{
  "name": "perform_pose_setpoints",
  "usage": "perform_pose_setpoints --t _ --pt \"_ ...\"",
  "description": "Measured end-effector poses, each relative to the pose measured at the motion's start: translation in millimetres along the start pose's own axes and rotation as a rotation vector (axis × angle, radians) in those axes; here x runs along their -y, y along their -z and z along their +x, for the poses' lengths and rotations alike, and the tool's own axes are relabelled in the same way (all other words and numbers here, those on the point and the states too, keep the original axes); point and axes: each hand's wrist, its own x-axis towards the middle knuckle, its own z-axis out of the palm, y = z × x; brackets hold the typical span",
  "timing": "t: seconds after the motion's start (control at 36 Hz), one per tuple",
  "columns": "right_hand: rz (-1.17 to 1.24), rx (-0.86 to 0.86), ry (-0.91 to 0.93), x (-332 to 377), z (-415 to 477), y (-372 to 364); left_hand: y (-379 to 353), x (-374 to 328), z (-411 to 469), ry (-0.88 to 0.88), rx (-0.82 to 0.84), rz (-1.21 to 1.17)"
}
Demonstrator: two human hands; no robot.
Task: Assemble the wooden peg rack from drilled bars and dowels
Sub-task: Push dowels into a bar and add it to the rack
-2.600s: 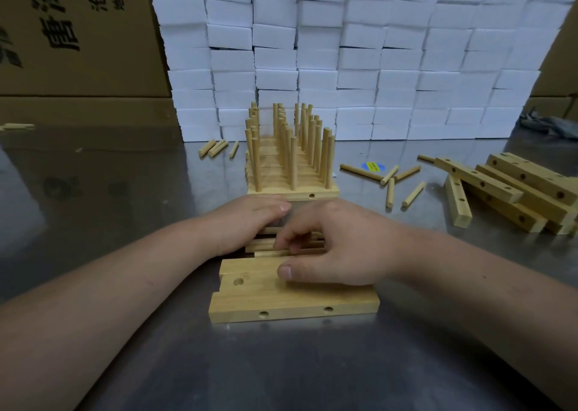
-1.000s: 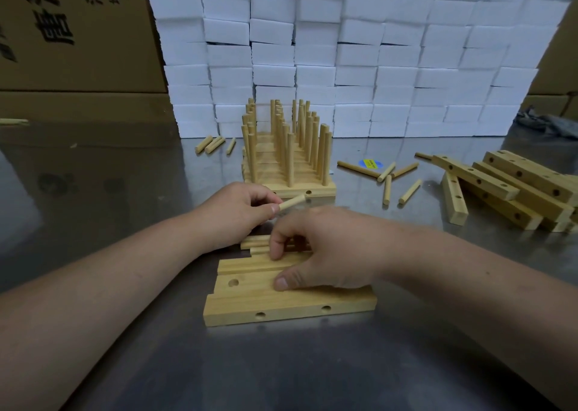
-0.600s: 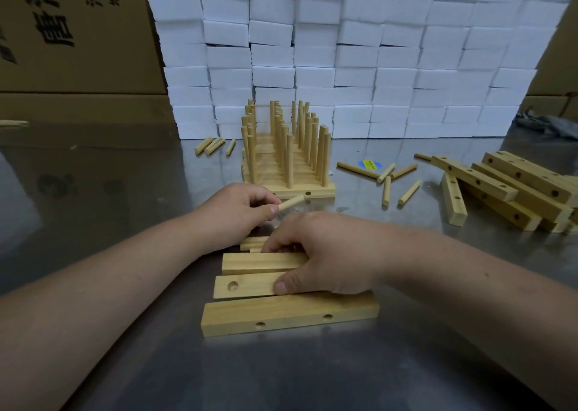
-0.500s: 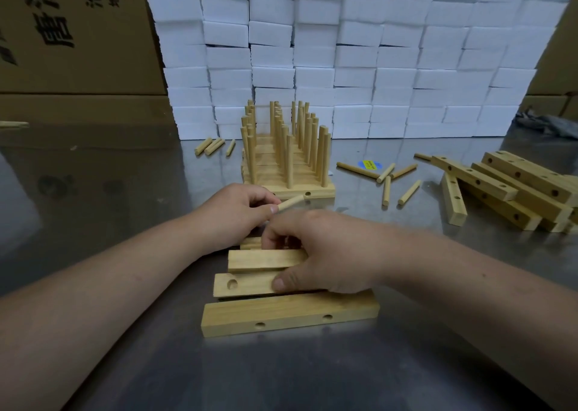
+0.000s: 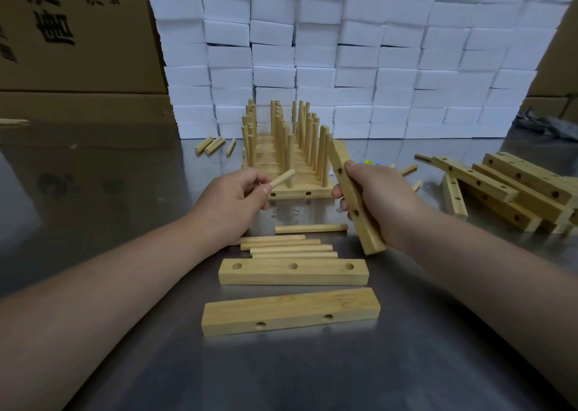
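Right hand, grip clamped round a pale drilled wooden bar held tilted above the grey metal worktop; left hand, grip pinching a short light wooden dowel. Two flat drilled bars and long loose dowels lie nearer, before a peg-filled wooden rack.

Forearms bare; left grip, right grip bare too (nails trimmed short).

I note pale yellow-tan bars and dowels, grey reflective table, white foam blocks, brown cartons printed black.
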Motion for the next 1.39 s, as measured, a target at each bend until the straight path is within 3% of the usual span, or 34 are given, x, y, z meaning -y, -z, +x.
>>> perform_pose_setpoints --t 0.08,0.39,0.53,0.67,0.81,0.97,1.08,1.39 --pt "0.159 0.092 -0.096 -2.9 2.8 2.3 -0.1 -1.3 -1.6 -0.032 -0.028 0.009" --pt "0.311 0.284 -0.078 -9.8 7.3 1.8 -3.8 -6.7 -6.6 -0.147 0.001 0.075" --pt "0.228 0.316 -0.01 -10.8 9.4 2.7 -6.9 -11.1 -7.3 -0.147 -0.03 0.104" --pt "0.223 0.237 0.086 -12.9 9.0 -0.7 -6.4 -5.5 -4.7 -0.107 -0.074 0.089" --pt "0.324 0.242 0.03 -9.9 7.9 0.5 -8.3 -4.8 -5.3 -0.12 -0.055 0.074" --pt "0.1 0.263 0.045 -10.3 4.9 -1.8 -7.4 -3.3 -3.4 -0.131 -0.099 0.041" --pt "0.148 0.321 0.025 -8.0 2.9 -3.3 -6.7 -4.1 -3.7 -0.14 -0.136 0.027" --pt "0.074 0.345 0.152 -7.1 -2.6 -2.2 -6.6 -3.9 -3.1 -0.13 -0.196 0.066"
